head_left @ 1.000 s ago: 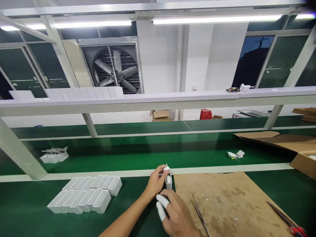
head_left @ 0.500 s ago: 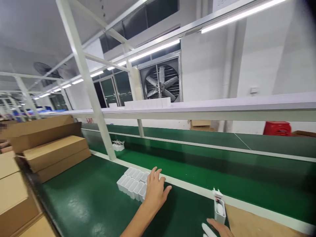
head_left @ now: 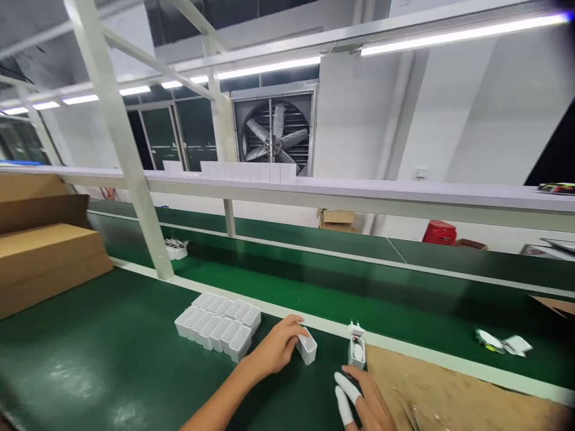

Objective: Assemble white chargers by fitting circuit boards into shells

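Note:
My left hand [head_left: 276, 347] is closed on a small white open-topped plastic case [head_left: 308, 349], its fingers over the top left edge. Left of that hand, several like cases [head_left: 215, 323] stand packed in two rows on the dark green work surface. My right hand [head_left: 366, 398] has its fingers apart, two of them in white finger cots. One bare fingertip is close to another white case [head_left: 357, 354], and I cannot tell if it touches. That case stands upright with a pronged plug part [head_left: 356, 329] and small inner parts at its far end.
A brown board [head_left: 449, 383] with tweezers [head_left: 411, 416] lies at the right. Beyond a pale rail runs a bright green belt [head_left: 278, 287] carrying small electronic parts [head_left: 503, 343]. Cardboard boxes [head_left: 49, 257] stand at the left. A white post [head_left: 130, 161] and shelf rise behind.
My left hand has moved right from the rows of cases and now holds one case apart from them. My right hand has come further into view. The camera has turned right.

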The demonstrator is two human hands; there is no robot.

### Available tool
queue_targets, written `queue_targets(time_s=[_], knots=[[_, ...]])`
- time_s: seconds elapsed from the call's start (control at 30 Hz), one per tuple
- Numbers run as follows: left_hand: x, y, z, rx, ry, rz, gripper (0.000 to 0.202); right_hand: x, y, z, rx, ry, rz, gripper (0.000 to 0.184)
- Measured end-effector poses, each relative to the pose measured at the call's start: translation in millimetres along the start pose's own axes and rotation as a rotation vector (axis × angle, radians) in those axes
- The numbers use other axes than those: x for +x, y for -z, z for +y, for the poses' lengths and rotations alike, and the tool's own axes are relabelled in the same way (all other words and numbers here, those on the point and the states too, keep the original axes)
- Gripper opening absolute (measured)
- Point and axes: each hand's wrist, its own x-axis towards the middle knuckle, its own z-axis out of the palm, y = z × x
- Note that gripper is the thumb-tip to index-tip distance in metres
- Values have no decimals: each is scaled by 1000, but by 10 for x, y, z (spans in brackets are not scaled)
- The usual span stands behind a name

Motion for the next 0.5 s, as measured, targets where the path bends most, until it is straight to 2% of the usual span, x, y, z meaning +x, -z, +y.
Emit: queue_targets(time_s=[0.07, 0.13, 0.23, 0.3, 0.4, 0.5], knots=[[69, -94, -59, -97, 55, 64, 40, 58, 53, -54, -51, 12, -27, 31], [101, -219, -94, -174, 117, 108, 47, 127, 121, -134, -90, -39, -50, 30], [64, -408, -125, -247, 154, 108, 78, 272, 270, -204, -110, -120, -142, 32], [19, -490, -190, -259, 154, 99, 82, 368, 387, -114, -81, -176, -167, 39], [-5, -548, -372, -168, 169, 71, 74, 414, 614, 330, -53, -286, -116, 40], [9, -582, -503, -121, 172, 65, 77, 305, 941, 1030, -145, -499, -80, 33]])
